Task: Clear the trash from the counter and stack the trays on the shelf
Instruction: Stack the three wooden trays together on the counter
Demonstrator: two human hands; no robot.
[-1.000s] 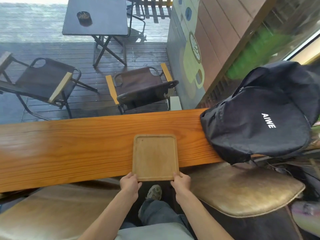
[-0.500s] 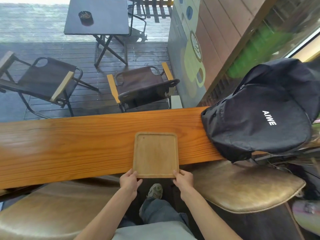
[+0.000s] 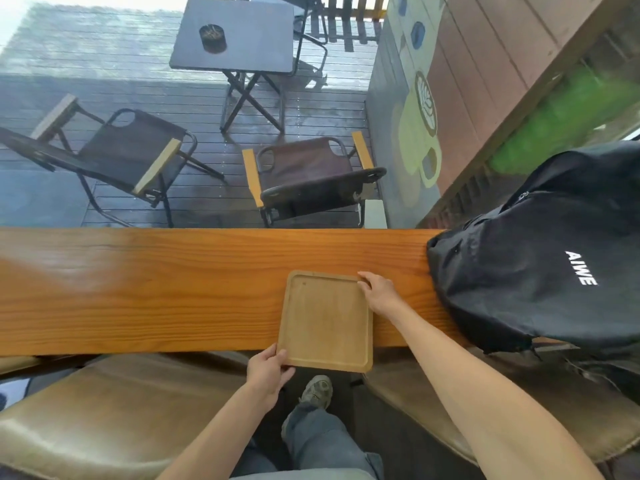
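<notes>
One head-worn wide-angle view looks forward and steeply down from above the table's [image 3: 156, 289] near edge, close over it. The table runs left to right across mid-frame, its far edge against a window onto an outdoor deck [image 3: 104, 91] beyond. Below the near edge, the view reaches the person's own legs and shoe [image 3: 317, 391].

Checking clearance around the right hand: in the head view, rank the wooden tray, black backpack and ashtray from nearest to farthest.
1. Wooden tray: touched at its far right corner by the right hand.
2. Black backpack: to the right, on the counter.
3. Ashtray: on the outdoor table, far beyond.
</notes>
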